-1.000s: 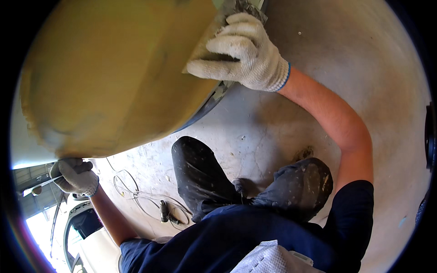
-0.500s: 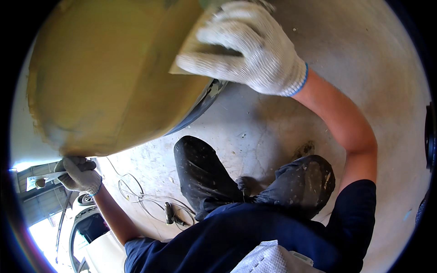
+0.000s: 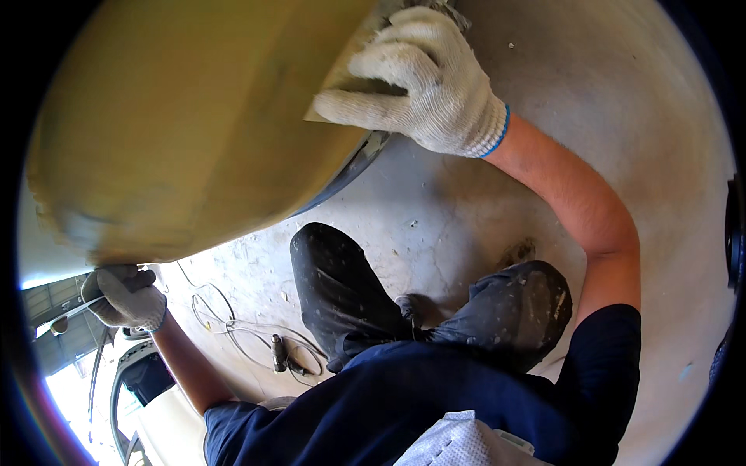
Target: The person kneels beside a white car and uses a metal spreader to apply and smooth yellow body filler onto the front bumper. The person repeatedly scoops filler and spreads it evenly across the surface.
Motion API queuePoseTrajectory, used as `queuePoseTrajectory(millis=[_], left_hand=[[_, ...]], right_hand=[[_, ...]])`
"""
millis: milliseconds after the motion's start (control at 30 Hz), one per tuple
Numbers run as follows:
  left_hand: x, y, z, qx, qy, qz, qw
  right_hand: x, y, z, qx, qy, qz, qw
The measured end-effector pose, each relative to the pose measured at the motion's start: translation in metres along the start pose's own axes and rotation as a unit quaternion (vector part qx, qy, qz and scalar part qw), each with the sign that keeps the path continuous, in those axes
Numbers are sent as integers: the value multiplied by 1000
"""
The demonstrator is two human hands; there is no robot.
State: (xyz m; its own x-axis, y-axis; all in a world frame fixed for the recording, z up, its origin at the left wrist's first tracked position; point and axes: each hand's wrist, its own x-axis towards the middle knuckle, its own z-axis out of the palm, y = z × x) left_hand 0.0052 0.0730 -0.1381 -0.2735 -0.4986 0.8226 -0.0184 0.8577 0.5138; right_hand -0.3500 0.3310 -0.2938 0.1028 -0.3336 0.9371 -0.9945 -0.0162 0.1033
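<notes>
Curved yellow-brown panel (image 3: 186,116), upper left, looks largely coated; I can't tell how much remains. My white-knit-gloved right hand (image 3: 420,85), fingers spread, holds a thin tan sheet (image 3: 334,82) against it; my gloved left hand (image 3: 128,300) curls at its lower edge, grip unclear.

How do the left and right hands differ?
The right hand looks larger, the left hand smaller. The right hand lies spread over the yellowish panel's right side; the left hand bends at the panel's lower edge. The left glove shows grey fingers, the right glove off-white. Both gloves have knitted cuffs.
</notes>
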Motion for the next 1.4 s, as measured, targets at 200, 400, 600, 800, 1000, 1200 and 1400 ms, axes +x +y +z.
queuePoseTrajectory(millis=[200, 400, 600, 800, 1000, 1200, 1400], left_hand=[[3, -12, -9, -10, -4, -10, 1000], [1, 0, 0, 1, -11, -14, 1000], [0, 1, 5, 10, 8, -15, 1000], [2, 0, 1, -15, -9, -4, 1000], [3, 1, 4, 35, 48, -5, 998], [7, -13, -18, -12, -9, -1, 1000], [3, -14, -15, 1, 7, -8, 1000]], right_hand=[[-40, -18, -14, -18, -61, 16, 998], [-38, -22, -61, 108, -118, 137, 978], [-7, 23, -57, 25, -16, 105, 994], [35, 46, -16, -15, 55, -23, 998], [44, 53, 0, -3, 86, -30, 996], [30, 52, -9, 8, 69, -39, 997], [46, 56, 4, 12, 99, -41, 994]])
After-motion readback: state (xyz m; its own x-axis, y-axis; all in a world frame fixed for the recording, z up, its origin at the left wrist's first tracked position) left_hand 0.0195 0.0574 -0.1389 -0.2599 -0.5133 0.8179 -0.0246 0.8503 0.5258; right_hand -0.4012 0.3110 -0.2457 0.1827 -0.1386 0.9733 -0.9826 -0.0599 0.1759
